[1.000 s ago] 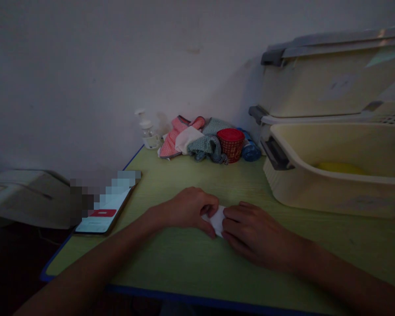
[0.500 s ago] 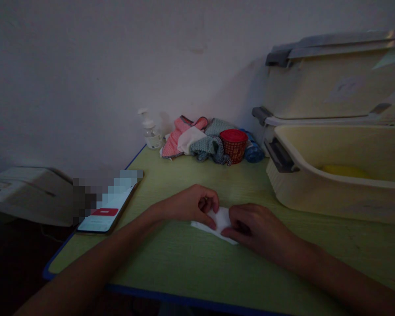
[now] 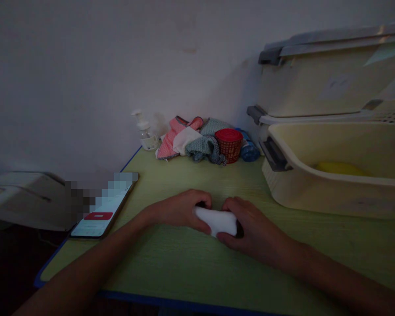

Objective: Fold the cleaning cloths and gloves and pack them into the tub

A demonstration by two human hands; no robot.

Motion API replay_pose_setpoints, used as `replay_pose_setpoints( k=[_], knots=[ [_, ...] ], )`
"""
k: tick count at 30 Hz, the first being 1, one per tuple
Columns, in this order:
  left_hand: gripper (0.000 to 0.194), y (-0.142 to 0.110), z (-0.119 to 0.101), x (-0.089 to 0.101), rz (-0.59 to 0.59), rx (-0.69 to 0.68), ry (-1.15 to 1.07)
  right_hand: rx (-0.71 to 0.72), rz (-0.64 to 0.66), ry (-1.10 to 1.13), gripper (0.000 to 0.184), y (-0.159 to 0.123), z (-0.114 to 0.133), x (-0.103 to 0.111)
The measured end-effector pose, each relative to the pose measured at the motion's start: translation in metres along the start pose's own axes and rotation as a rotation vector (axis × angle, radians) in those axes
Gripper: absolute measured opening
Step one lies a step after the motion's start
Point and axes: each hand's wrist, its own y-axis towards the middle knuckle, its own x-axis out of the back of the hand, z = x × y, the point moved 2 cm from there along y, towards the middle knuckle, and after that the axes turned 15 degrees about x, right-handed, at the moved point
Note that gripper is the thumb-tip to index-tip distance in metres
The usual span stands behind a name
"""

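Observation:
A small folded white piece (image 3: 219,220), soft tissue or thin cloth, is held between my two hands above the front middle of the table. My left hand (image 3: 187,210) is closed on its left end, thumb in front and fingers behind. At the right end, my right hand (image 3: 250,224) grips it the same way, with the thumb along the lower edge. Parts of the white piece are hidden by the fingers.
On the green table (image 3: 171,267) a phone (image 3: 107,210) lies at left. Along the wall are a pump bottle (image 3: 146,134), crumpled cloths (image 3: 187,140), a red patterned container (image 3: 229,145) and a blue bottle (image 3: 249,150). Cream bins (image 3: 322,195) stand at right, a yellow thing inside one.
The white piece lay flatter on the table and is now lifted and folded into a thicker, narrower strip. Both hands have gripped its ends. The view has shifted slightly.

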Motion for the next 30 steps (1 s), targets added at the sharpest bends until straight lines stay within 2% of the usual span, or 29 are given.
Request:
replay_pose_setpoints(
  k=[5,9,12,15,18,24,30],
  knots=[
    [0.025,0.000,-0.002,-0.005,-0.137,0.011,-0.125,-0.016,-0.047,0.110,0.021,-0.004,-0.007,0.004],
    [0.029,-0.003,-0.006,-0.006,-0.177,0.013,-0.199,0.072,-0.194,0.211,0.014,-0.004,-0.008,0.010],
    [0.030,-0.008,-0.012,-0.008,-0.121,0.014,-0.306,0.183,-0.257,0.189,0.014,-0.004,-0.003,0.016],
    [0.032,-0.012,-0.018,-0.013,-0.015,-0.002,-0.471,0.307,-0.244,0.077,0.023,-0.005,0.002,0.019],
    [0.035,-0.013,-0.023,-0.018,0.059,-0.050,-0.532,0.388,-0.249,-0.058,0.030,-0.008,0.006,0.019],
    [0.018,-0.010,-0.023,-0.025,0.204,-0.016,-0.627,0.379,-0.337,-0.128,0.024,-0.009,0.011,0.021],
    [0.020,-0.009,-0.026,-0.028,0.257,-0.016,-0.775,0.396,-0.423,-0.102,0.020,-0.008,0.011,0.025]
  ],
)
